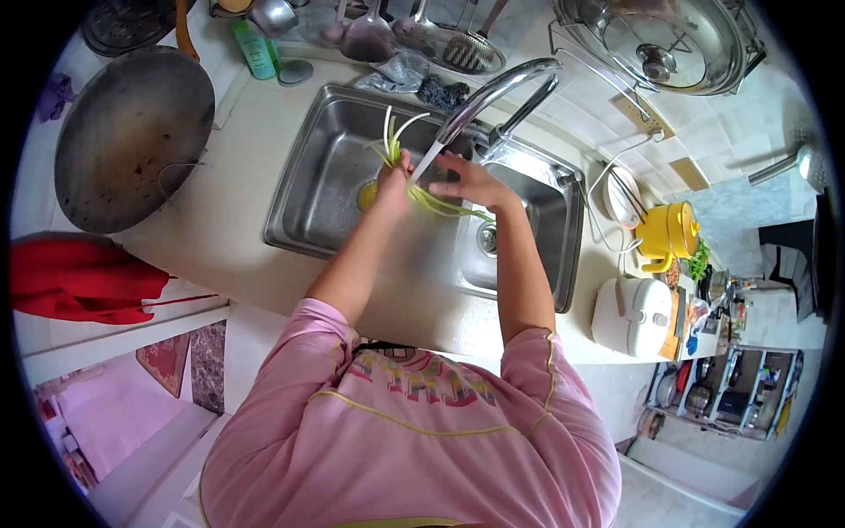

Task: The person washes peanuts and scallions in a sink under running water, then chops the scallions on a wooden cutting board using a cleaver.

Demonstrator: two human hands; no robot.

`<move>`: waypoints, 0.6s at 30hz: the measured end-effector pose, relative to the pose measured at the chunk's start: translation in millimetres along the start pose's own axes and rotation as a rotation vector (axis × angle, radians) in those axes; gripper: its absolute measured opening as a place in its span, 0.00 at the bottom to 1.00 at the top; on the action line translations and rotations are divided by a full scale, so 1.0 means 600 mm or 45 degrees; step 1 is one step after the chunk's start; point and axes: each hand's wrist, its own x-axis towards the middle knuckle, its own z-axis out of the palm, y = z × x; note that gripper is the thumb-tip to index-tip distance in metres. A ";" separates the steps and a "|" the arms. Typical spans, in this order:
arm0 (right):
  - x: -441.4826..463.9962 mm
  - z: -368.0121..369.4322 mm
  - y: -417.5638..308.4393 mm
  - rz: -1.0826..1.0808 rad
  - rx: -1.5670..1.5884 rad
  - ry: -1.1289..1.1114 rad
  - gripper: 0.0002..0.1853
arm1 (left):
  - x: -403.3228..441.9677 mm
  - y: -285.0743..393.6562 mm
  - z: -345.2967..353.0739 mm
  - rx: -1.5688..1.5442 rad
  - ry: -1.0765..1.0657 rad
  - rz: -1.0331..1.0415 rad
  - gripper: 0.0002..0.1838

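Note:
My left hand [394,182] is closed around a small bunch of spring onions [393,148] over the double sink [310,167]. Their pale ends point up toward the faucet side, and yellow-green leaves trail out below the hand to the right. A stream of water [426,164] runs from the chrome faucet [493,88] down between my two hands, beside the bunch. My right hand [475,185] is to the right of the stream with its fingers apart, slightly blurred, above the trailing leaves. I see nothing gripped in it.
A large wok [134,139] is at the left, near a green bottle [255,49]. Ladles and a skimmer [471,51] hang behind the sink. On the right are a yellow pot [666,232] and a white rice cooker [630,315]. A red cloth [79,278] hangs lower left.

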 end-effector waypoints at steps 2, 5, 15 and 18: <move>0.022 0.016 0.007 0.146 0.336 0.195 0.38 | 0.004 -0.005 -0.005 0.208 0.033 0.039 0.16; 0.055 0.066 -0.007 0.183 0.780 0.249 0.26 | -0.005 -0.011 -0.009 0.311 -0.023 0.061 0.15; 0.145 0.131 0.000 0.594 1.424 0.304 0.17 | 0.036 -0.039 -0.031 0.917 0.114 0.405 0.14; 0.156 0.138 0.028 0.506 1.497 0.083 0.17 | 0.059 -0.061 -0.053 0.748 0.040 0.369 0.13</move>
